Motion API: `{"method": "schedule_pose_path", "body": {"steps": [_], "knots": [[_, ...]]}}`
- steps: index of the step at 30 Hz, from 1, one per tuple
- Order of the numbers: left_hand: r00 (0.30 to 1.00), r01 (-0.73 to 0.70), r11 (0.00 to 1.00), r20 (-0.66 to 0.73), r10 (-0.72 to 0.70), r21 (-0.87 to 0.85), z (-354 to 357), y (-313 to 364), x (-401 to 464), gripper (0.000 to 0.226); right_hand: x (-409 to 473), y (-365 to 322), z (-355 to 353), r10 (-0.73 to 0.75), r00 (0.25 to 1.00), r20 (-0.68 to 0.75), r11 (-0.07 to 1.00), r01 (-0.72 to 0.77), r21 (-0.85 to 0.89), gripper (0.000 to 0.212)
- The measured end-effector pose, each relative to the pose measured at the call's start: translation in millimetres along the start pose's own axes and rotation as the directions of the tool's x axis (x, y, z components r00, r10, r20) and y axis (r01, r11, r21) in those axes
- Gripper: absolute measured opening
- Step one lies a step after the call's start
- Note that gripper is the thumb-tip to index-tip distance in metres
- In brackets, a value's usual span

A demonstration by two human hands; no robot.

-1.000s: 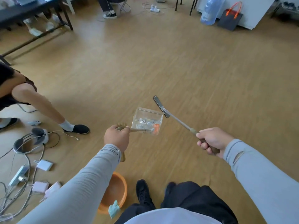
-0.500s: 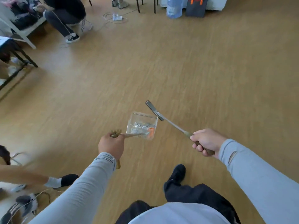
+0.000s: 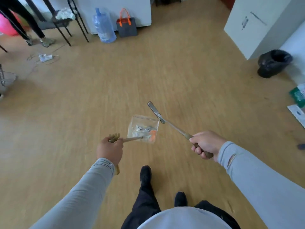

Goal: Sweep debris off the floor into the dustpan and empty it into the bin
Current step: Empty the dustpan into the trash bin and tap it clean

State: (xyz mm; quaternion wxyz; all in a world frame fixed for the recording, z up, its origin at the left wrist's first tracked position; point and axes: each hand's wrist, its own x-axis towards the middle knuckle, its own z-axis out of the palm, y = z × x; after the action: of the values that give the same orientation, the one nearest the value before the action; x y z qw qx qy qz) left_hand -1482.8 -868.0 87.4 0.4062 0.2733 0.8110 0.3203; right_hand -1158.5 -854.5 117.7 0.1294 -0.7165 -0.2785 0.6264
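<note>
My left hand (image 3: pixel 110 149) grips the tan handle of a clear plastic dustpan (image 3: pixel 143 128), held level above the wooden floor. White, grey and orange scraps lie inside the pan. My right hand (image 3: pixel 204 144) is closed around the handle of a small broom (image 3: pixel 166 123), whose dark narrow head points up and left, just past the pan's right corner. A bin lined with a black bag (image 3: pixel 273 63) stands on the floor at the far right, beside a white cabinet (image 3: pixel 257 25).
A blue water jug (image 3: pixel 104 25) and a grey bag with orange handles (image 3: pixel 126 25) stand at the back wall. Black table legs and a person's legs are at the back left, with a power strip (image 3: pixel 45 57) and cables. Green and white packets (image 3: pixel 298 95) lie at the right edge.
The view has swung to the right: the seated person, cables and orange basin have left the frame, and the black bin and white cabinet have come into view. Both hands keep their grips.
</note>
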Motion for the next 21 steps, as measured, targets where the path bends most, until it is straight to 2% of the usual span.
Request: {"method": "schedule_pose_path", "body": {"steps": [5,10,15,21], "knots": [[0.979,-0.141,0.986,0.164,0.125,0.094,39.3,77.2,64.8,0.022,13.6,-38.4,-9.7,0.026,0.991,-0.134,0.986,-0.003,0.166,0.016],[0.921,-0.285,0.942,0.322,0.219,0.175,87.1,153.5,98.1,0.022,15.5,-62.1,-28.9,0.06,0.97,-0.235,0.945,0.021,0.326,0.02],[0.816,-0.413,0.895,0.505,0.282,0.167,155.9,215.4,110.8,0.027,23.5,-75.0,-67.9,0.117,0.941,-0.317,0.912,0.025,0.41,0.015],[0.7,-0.545,0.813,0.644,0.307,0.206,264.5,277.5,108.6,0.017,48.2,-82.7,-139.0,0.2,0.911,-0.361,0.84,0.031,0.542,0.012]]}}
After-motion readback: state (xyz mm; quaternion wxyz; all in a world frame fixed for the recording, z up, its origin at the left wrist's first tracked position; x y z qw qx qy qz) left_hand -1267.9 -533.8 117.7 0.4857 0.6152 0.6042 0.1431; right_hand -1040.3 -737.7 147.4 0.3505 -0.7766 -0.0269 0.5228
